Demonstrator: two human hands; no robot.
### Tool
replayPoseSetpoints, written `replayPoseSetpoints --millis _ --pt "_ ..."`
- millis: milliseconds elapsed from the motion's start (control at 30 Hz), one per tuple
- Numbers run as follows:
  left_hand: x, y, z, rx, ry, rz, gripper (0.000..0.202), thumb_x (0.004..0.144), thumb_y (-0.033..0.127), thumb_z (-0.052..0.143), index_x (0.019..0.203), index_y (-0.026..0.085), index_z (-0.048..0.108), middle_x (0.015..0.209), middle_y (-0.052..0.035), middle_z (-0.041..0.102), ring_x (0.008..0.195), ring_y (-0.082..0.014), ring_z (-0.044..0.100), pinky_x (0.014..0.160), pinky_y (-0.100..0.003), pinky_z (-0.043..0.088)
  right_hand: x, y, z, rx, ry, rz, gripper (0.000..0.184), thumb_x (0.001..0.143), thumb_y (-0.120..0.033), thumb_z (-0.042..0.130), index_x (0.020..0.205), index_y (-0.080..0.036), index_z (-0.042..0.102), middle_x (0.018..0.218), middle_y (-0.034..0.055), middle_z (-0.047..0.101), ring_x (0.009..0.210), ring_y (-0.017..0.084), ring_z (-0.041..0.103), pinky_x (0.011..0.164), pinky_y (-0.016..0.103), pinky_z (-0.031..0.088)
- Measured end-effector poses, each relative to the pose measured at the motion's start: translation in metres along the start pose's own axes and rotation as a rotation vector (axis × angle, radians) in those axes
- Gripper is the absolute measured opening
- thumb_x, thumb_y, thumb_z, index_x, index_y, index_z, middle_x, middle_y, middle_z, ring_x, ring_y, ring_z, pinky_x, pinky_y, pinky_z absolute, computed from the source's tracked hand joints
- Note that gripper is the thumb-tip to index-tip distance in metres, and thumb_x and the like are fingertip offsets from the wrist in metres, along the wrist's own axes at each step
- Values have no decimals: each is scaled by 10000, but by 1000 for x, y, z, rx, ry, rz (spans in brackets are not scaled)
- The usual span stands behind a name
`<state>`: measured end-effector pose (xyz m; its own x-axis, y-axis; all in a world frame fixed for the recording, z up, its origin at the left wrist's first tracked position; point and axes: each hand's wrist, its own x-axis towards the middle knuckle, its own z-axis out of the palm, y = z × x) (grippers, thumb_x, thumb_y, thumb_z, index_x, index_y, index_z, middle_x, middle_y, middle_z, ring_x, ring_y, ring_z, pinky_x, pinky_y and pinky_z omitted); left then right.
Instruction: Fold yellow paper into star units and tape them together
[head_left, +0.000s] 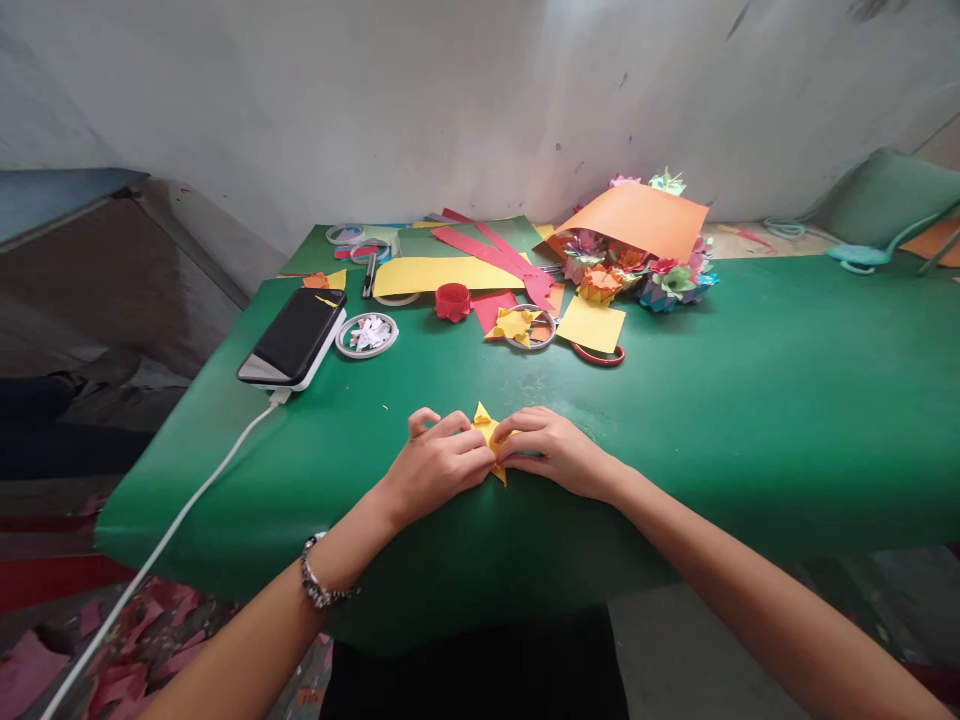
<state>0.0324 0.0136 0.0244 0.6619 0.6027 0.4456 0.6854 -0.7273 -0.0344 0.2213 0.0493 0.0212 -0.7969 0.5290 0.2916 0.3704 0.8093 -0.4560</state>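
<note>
The left hand (439, 465) and right hand (551, 452) clamp their fingers (525, 420) on the yellow folded paper (484, 424) between them.

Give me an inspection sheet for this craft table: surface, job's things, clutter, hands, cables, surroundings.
Surface: green table cover, draped over the near edge.
Job's things: yellow paper, folded, lying on the cover between both hands.
Clutter: phone, tape rolls, yellow sheet, red strips, scissors, paper flowers under an orange sheet.
Hands: left hand and right hand both pinch the yellow paper; bracelet on the left wrist.
Cables: white cable runs from under the phone off the left edge.
Surroundings: grey wall behind; paper scraps on the floor, left.
</note>
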Motion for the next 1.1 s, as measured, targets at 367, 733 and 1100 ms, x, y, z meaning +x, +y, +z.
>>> replayPoseSetpoints --millis 367,733,1100 --pt "-1 0 3 -81 -33 -116 164 790 197 528 629 195 557 637 26 574 636 -136 443 603 -317 181 2 5 0 -21 3 -33 197 843 -259 468 777 -182 637 861 20 654 779 115 574 730 256 411" --pt "-4 5 4 -199 -122 -275 147 802 174 507 662 178 549 673 32 563 670 -124 460 637 -311 179 3 -5 4 -408 43 -168 197 845 -145 408 767 -184 585 810 -9 657 695 111 565 892 341 346" --pt "0 8 3 -322 -227 -488 116 771 195 512 664 178 555 759 24 497 720 -121 472 647 -312 175 -1 -17 17 -178 127 144 117 784 -158 487 687 -191 542 809 -8 636 743 121 570 896 364 325"
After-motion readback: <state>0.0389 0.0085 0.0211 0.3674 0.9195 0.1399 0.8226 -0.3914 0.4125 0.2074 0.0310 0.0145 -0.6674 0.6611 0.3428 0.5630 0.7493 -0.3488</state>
